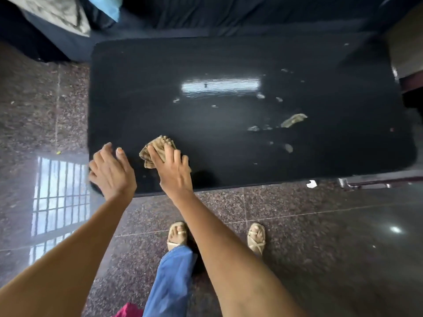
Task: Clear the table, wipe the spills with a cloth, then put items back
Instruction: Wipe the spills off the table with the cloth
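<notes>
Mid-wipe on a black desk, already cleared of items, so just the cleaning step going on. Right hand pressed flat on a bunched tan cloth at the near-left part of the top, fingers fairly straight and spread over it rather than clenched around it, probably to push the cloth along and keep pressure down on the surface. Left hand open too, resting on the near-left corner with nothing in it, most likely just bracing while leaning over.

Spills sitting well apart from the cloth, over toward the right half: one longer pale smear plus a scatter of small drops and blobs around it, some farther back near the light glare. Left half looks mostly clean, hard to say for sure with the shine. So wiping seems far from done, with the messy part not yet reached. Next bit would call for sweeping rightward across those drops. Small white scrap on the floor just off the near edge.
</notes>
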Demonstrator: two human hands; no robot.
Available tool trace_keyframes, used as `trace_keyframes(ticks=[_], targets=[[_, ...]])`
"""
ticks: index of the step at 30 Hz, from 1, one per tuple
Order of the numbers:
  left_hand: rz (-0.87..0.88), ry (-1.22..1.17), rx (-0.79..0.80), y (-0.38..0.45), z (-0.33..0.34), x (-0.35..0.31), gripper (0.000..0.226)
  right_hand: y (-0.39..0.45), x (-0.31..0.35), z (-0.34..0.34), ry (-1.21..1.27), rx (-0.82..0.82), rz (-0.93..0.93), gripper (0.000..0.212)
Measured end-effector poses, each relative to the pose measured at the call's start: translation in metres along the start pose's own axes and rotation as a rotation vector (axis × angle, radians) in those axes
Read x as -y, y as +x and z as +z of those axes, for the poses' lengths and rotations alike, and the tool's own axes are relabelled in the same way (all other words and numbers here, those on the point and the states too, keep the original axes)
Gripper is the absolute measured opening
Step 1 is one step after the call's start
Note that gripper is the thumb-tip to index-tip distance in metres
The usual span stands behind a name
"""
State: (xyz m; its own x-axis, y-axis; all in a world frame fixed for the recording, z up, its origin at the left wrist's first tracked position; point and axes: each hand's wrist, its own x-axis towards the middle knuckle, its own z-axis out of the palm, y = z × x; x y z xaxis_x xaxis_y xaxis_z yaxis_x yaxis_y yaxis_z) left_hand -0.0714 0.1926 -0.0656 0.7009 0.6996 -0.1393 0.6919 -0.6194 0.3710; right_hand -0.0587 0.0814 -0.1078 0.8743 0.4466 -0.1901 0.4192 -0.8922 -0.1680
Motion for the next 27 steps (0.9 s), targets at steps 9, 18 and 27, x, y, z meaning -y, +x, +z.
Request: trace_keyframes(ticks=[9, 18, 27], targets=[[0.17, -0.032, 0.121, -0.107, 0.073, -0.145, 0.04, -0.079, -0.262, -0.035, -0.049, -0.091, 0.294, 0.078], [0.269, -0.007, 0.122, -0.16, 0.134, -0.219, 0.04, -0.142, -0.503, -0.06, -0.107, -0.146, 0.672, 0.072], [0.258, -0.013, 0.099, -0.14, 0.128, -0.194, 0.04, -0.142, -0.484, -0.043, 0.083, -0.349, 1.236, 0.072]])
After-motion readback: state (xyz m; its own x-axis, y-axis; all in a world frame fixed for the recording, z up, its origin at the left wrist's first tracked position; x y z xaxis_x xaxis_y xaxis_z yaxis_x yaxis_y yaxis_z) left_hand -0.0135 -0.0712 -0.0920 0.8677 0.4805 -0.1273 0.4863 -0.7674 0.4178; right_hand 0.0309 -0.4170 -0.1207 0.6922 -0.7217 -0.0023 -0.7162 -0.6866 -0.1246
